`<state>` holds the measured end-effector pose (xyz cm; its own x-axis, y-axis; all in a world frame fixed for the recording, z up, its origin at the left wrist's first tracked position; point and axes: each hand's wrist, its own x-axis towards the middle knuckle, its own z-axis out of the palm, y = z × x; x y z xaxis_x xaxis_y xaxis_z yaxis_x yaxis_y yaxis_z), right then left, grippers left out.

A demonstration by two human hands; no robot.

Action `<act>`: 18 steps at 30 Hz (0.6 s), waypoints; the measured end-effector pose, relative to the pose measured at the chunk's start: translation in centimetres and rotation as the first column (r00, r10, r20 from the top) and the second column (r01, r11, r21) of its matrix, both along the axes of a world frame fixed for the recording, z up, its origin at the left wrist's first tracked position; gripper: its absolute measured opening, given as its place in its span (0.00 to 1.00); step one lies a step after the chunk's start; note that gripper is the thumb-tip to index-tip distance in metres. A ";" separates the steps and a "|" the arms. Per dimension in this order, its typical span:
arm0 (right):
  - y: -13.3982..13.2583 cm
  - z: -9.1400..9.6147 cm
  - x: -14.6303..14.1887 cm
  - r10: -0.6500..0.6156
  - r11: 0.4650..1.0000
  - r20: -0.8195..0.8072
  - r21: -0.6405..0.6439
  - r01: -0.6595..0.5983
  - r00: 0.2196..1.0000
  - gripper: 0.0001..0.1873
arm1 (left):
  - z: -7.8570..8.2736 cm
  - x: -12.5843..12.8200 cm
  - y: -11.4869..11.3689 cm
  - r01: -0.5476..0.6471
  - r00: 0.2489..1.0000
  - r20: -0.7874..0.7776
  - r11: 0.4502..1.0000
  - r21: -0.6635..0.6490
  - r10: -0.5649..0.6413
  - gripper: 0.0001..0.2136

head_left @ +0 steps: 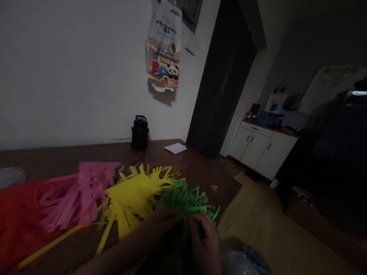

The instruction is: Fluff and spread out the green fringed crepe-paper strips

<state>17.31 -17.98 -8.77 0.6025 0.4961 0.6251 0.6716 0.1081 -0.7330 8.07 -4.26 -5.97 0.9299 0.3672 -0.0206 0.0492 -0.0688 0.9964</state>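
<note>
Both my hands meet near the table's front edge, low in the head view. My left hand (169,218) pinches a green fringed strip (192,209), which looks like cut paper or felt. The fingers of my right hand (205,233) are closed on the same green strip, a little to the right. Just beyond them lies a pile of green fringe (183,193). Left of it, yellow fringed sheets (137,187) spread over the table, then pink fringed sheets (91,187) and a red fringed heap (17,221). What hangs below my hands is dark and hard to make out.
The brown table (200,168) carries a black jar with a handle (140,133) and a white paper (175,148). A printed bag (164,49) hangs on the wall. Clear plastic (243,261) lies low at right. A white cabinet (258,149) stands farther off.
</note>
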 end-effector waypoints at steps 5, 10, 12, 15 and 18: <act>-0.1 0.3 -0.1 0.001 1.000 0.008 0.006 -0.001 1.000 0.10 | 0.4 -0.3 -0.3 -0.059 0.998 -0.014 0.995 0.079 0.060 0.16; 0.0 0.4 -0.3 -0.007 1.000 0.038 0.020 0.006 0.999 0.11 | 0.5 -0.3 -0.4 -0.075 0.997 -0.010 0.987 0.139 0.077 0.15; 0.0 0.4 -0.4 -0.009 1.000 0.053 0.022 0.007 0.999 0.11 | 0.3 -0.1 -0.3 -0.069 0.998 0.006 0.984 0.166 0.069 0.15; -0.1 0.4 -0.4 -0.009 1.000 0.057 0.009 0.008 0.998 0.11 | -0.1 0.2 0.0 -0.054 0.998 0.028 0.970 0.239 0.048 0.15; -0.3 0.6 -0.2 -0.018 1.000 0.066 -0.019 0.020 0.998 0.11 | -0.4 0.4 0.1 -0.045 0.999 0.032 0.941 0.334 0.036 0.15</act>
